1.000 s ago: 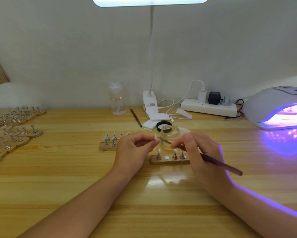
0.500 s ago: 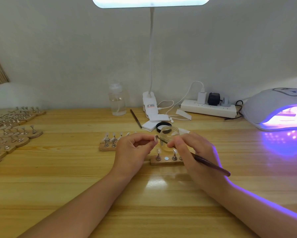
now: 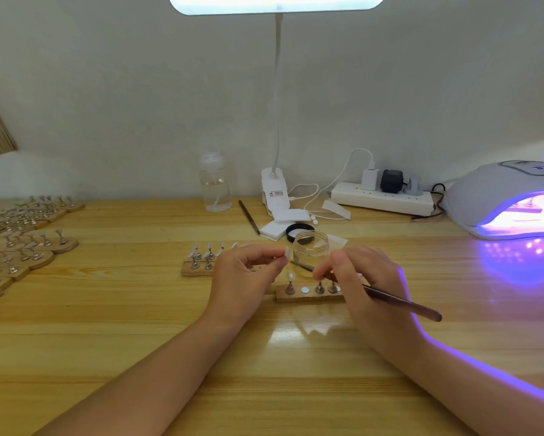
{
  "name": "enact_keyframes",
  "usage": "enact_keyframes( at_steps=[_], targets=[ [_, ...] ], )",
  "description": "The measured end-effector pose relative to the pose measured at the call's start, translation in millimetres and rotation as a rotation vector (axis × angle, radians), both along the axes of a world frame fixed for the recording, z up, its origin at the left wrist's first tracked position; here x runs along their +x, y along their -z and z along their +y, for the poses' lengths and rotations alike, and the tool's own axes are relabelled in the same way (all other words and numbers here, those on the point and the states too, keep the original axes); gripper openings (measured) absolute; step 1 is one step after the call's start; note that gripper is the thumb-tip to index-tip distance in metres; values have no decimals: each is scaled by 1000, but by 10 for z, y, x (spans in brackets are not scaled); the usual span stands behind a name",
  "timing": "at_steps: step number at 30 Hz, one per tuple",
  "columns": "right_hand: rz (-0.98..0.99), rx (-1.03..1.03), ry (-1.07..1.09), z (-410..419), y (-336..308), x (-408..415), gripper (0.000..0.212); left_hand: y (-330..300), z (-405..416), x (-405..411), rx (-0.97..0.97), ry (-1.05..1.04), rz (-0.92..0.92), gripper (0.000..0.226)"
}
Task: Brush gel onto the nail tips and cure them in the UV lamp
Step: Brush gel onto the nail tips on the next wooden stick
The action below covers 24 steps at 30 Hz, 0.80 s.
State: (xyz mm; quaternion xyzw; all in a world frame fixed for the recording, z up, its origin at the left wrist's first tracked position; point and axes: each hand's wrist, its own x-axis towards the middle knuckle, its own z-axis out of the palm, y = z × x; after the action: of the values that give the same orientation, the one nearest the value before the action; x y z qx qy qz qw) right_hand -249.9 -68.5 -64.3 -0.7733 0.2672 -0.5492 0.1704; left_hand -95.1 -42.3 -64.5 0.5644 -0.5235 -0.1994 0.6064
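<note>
since a moment ago the brush (image 3: pixel 374 292) tip has dropped away from the nail tip (image 3: pixel 286 253). left hand (image 3: pixel 244 278) pinches that tip on its stand, right hand (image 3: pixel 363 278) grips the brush. wooden holder (image 3: pixel 308 298) below shows one bare slot, more tips wait. uv lamp (image 3: pixel 497 199) glows at right, something's already curing inside. gel jar (image 3: pixel 311 248) sits just behind, easy to knock.
</note>
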Motion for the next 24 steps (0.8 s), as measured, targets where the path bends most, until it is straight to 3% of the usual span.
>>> enact_keyframes(
  at_steps=[5,9,14,19,24],
  targets=[
    [75,-1,39,-5,-16,28,29,0,8,-2,4,0,-17,15],
    [-6,12,-17,-8,9,-14,41,2,8,-8,0,-7,-31,14],
    [43,7,42,-12,-24,35,22,0,12,-13,-5,-8,-37,17],
    [-34,30,-23,-22,19,-15,38,1,18,-14,-17,-10,-45,24],
    [37,22,24,-21,-18,26,22,15,16,-4,-22,-8,-51,24]
  ],
)
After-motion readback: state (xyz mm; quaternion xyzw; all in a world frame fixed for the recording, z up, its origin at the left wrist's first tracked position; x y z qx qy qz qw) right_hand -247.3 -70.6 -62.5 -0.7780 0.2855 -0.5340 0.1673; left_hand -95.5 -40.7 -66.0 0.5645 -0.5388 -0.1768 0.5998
